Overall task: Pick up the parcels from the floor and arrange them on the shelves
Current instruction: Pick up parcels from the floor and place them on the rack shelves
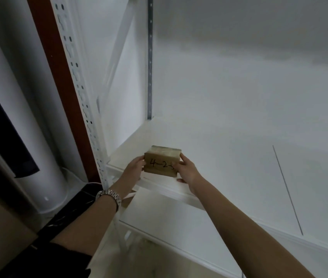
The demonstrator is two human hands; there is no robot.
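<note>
1. A white shelf (229,157) fills the middle and right, and a perforated upright (74,77) stands at its left.
2. A brown parcel (162,161) marked "4-2" is at the shelf's near left corner. I cannot tell whether it rests on the board.
3. The left hand (134,167) grips the parcel's left side and the right hand (188,169) its right side.
4. A wristwatch (109,194) circles the left wrist.

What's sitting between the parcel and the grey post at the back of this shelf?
Nothing: the head view shows only bare white shelf board between the parcel and the back post.
</note>
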